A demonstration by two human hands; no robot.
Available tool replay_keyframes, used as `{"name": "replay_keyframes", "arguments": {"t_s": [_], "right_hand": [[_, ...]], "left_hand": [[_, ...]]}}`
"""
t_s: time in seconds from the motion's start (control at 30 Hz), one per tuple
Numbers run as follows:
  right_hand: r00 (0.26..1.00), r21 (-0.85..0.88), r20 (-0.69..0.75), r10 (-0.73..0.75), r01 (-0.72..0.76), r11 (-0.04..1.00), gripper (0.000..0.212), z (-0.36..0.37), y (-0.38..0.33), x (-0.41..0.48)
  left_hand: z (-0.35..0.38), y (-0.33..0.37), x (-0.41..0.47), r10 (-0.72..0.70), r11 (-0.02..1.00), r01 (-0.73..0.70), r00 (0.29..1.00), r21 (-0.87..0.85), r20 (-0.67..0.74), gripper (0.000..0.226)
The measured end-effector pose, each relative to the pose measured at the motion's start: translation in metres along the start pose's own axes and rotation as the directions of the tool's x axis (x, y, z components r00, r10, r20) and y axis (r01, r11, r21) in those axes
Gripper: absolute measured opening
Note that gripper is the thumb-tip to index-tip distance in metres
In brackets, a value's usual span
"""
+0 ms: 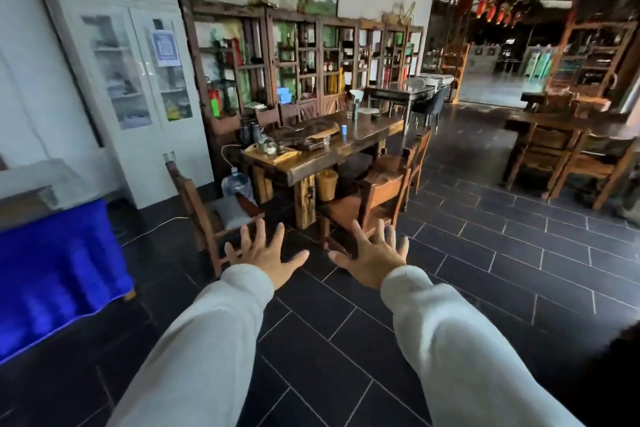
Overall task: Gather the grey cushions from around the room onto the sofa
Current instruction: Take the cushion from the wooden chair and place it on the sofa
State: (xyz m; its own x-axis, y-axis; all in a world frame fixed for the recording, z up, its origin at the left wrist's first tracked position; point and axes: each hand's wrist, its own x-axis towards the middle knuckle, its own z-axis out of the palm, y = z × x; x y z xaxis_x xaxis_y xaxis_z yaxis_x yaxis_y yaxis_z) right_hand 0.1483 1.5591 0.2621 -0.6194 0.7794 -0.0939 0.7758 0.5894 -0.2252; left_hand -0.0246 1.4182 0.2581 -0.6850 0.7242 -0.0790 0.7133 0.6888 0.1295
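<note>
A grey cushion [231,212] lies on the seat of a wooden chair [199,208] at the near left end of a long wooden table [360,137]. My left hand [265,255] is stretched out in front of me with fingers spread, just short of the chair's seat and holding nothing. Beside it, my right hand [372,255] is also spread wide and holds nothing, in front of a second wooden chair [372,198] whose seat is bare. Both arms wear pale grey sleeves. No sofa shows in this view.
A blue cloth [55,274] drapes a low piece of furniture at the left. A water bottle [237,185] and a bucket [326,184] stand by the table. Wooden shelves [298,62] line the back wall. More wooden tables and chairs [568,156] stand at the right on dark floor tiles.
</note>
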Motion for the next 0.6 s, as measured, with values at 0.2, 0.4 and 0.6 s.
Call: {"name": "replay_keyframes", "arguments": {"t_s": [0.2, 0.4, 0.6], "right_hand": [[0.980, -0.099, 0.045, -0.191, 0.195, 0.976, 0.102, 0.033, -0.089, 0.136], [0.965, -0.077, 0.079, -0.250, 0.256, 0.964, 0.103, 0.032, -0.143, 0.310], [0.953, -0.072, 0.132, -0.271, 0.282, 0.957, 0.104, 0.032, -0.209, 0.468]], "left_hand": [[0.012, -0.074, 0.127, -0.166, 0.986, 0.166, 0.986, 0.000, 0.018, 0.092], [0.018, -0.112, 0.291, -0.245, 0.969, 0.245, 0.970, -0.034, 0.009, 0.095], [0.009, -0.153, 0.423, -0.272, 0.958, 0.272, 0.962, -0.094, 0.012, 0.097]]}}
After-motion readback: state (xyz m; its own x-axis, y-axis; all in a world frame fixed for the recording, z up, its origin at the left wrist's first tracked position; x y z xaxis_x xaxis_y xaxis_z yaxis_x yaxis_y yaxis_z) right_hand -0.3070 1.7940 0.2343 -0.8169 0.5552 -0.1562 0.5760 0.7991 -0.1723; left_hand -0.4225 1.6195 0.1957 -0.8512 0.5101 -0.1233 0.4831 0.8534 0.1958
